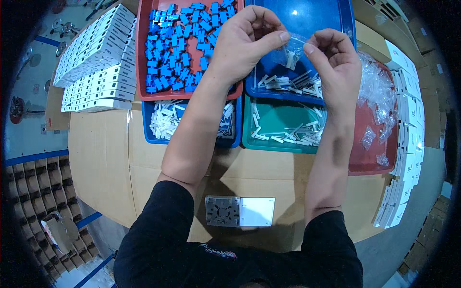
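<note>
My left hand (242, 43) and my right hand (336, 60) are raised together over the trays, both pinching a small clear plastic bag (294, 48) with small white parts inside. Below the bag lies a blue tray (307, 14) with white plastic pieces. To its left stands a red tray (142, 57) full of small blue connector parts (177, 43). A teal tray (269, 144) and another blue tray (149, 134) nearer to me hold white strips. An open small box (240, 211) with a grey insert lies on the cardboard close to my body.
A red tray (370, 163) at the right holds several clear empty bags (377, 89). White boxes are stacked at the far left (96, 62) and along the right edge (406, 144). The cardboard-covered table (101, 158) ends at my left, with cardboard dividers (33, 192) on the floor.
</note>
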Available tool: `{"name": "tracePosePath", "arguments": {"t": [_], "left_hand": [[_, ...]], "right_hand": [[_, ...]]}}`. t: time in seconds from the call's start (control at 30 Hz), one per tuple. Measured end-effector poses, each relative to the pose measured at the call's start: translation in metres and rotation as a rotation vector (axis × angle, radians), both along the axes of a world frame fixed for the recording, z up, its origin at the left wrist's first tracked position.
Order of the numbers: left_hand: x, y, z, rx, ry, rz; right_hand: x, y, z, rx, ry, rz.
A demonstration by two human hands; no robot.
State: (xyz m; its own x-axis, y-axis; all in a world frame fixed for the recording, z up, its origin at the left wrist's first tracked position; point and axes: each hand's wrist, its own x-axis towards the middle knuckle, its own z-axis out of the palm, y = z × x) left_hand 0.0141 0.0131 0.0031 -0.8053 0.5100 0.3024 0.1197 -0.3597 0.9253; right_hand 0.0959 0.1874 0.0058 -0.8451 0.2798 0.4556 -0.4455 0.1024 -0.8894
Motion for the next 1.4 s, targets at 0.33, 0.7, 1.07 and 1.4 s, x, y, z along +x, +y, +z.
{"name": "tracePosePath", "arguments": {"t": [0.33,0.7,1.07,1.4], "left_hand": [[-0.007,0.004,-0.008,0.063,0.139,0.023],[-0.008,0.004,-0.011,0.09,0.155,-0.004],[-0.005,0.006,-0.011,0.046,0.2,-0.025],[-0.009,0.004,-0.012,0.1,0.185,-0.037]], "right_hand": [[0.0,-0.004,0.001,-0.023,0.01,0.045],[-0.001,-0.004,0.0,-0.018,-0.019,0.032],[-0.001,-0.007,-0.003,-0.008,0.008,0.06],[-0.001,-0.007,-0.001,0.011,0.006,0.032]]}}
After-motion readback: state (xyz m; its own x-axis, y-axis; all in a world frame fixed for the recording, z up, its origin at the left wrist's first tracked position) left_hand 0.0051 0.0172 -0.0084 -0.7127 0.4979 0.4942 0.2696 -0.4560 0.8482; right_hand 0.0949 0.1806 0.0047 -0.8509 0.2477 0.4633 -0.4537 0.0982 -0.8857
